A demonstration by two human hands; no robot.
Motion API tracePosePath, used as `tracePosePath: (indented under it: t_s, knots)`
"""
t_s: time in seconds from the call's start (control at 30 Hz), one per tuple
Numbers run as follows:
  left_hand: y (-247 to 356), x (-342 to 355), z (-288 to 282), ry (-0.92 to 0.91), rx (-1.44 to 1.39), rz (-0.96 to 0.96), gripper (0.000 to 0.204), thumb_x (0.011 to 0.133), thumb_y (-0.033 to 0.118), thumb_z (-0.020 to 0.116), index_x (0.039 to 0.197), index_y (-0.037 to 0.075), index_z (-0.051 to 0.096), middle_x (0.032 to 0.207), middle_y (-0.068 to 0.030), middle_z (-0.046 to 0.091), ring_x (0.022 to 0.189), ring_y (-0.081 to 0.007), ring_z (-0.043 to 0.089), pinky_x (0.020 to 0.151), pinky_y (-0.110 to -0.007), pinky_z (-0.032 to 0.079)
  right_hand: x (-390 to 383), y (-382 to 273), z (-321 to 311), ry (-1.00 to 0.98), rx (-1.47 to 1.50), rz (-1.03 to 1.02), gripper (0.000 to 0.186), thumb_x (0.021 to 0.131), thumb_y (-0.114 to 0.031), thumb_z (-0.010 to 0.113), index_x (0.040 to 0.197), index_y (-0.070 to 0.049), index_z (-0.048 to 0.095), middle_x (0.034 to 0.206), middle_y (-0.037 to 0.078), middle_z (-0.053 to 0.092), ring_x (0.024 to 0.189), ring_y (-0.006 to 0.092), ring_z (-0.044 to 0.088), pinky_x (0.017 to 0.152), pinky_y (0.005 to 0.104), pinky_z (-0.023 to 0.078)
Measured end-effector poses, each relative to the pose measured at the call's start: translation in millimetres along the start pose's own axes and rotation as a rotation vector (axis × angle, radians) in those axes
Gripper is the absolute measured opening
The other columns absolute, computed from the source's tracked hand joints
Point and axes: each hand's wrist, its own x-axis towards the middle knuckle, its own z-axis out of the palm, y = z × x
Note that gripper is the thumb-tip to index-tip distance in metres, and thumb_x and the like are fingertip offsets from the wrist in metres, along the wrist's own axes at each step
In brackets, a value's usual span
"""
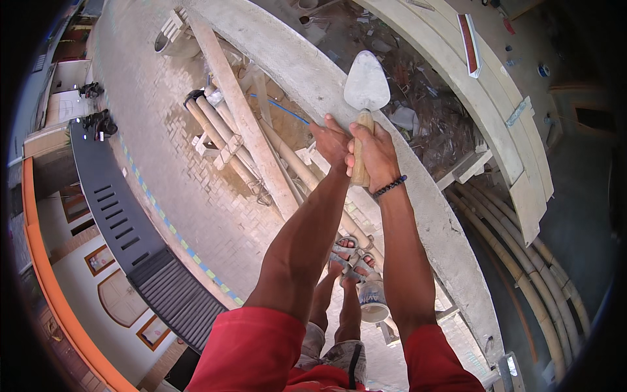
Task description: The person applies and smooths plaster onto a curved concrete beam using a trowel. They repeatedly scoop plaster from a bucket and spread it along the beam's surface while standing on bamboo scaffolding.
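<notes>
My right hand [373, 153] grips the wooden handle of a trowel [366, 85], whose grey, cement-dusted blade points up over a curved concrete ledge [307, 65]. A dark bead bracelet sits on that wrist. My left hand [330, 138] is pressed against the right hand by the handle, fingers partly spread, touching the ledge's edge. Whether it holds anything is hidden. Both forearms come up from red sleeves at the bottom. Below them I see my feet in sandals [351, 253] on bamboo poles.
Bamboo scaffold poles [228, 137] and a wooden plank [245, 117] run under the ledge. A small white bucket [373, 302] stands by my feet. Far below lie a paved yard [157, 130], a dark gate [130, 235] and rubble [418, 111]. Curved formwork boards [496, 98] lie right.
</notes>
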Motion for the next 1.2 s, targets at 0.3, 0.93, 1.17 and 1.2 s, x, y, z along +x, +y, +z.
tracePosePath:
  t_s: [0.3,0.93,1.17,1.2]
  knots:
    - [-2,-2,-1,-0.02,0.13,-0.051,0.039,0.1,0.034,0.044,0.101,-0.005,0.046,0.085,-0.0296,0.057,0.083,-0.0476,0.058,0.075,-0.051,0.045,13,-2,8,0.111,0.156,-0.032,0.018,0.094,-0.022,0.056,0.101,-0.009,0.046,0.069,0.004,0.049,0.045,0.0147,0.05,0.037,0.0326,0.044]
    - [-183,76,51,-0.138,-0.295,0.072,0.039,0.097,0.04,0.051,0.103,0.002,0.046,0.087,-0.0207,0.058,0.077,-0.036,0.059,0.068,-0.044,0.047,30,-5,67,0.278,0.404,-0.157,0.024,0.09,-0.017,0.056,0.102,-0.001,0.043,0.074,0.008,0.05,0.049,0.0178,0.054,0.039,0.0347,0.049]
    - [-113,29,46,-0.101,-0.33,-0.062,0.04,0.1,0.039,0.045,0.112,0.001,0.047,0.095,-0.019,0.059,0.089,-0.03,0.06,0.08,-0.04,0.048,44,-9,39,0.324,0.417,-0.237,0.018,0.092,-0.02,0.056,0.099,-0.008,0.045,0.069,0.005,0.048,0.047,0.0151,0.05,0.04,0.0326,0.046]
    - [-100,24,40,-0.093,-0.292,-0.06,0.04,0.1,0.039,0.045,0.112,0.0,0.047,0.095,-0.0192,0.059,0.089,-0.0303,0.06,0.08,-0.04,0.048,47,-7,49,0.265,0.341,-0.16,0.018,0.092,-0.021,0.056,0.099,-0.008,0.046,0.07,0.005,0.049,0.047,0.015,0.05,0.04,0.0327,0.046]
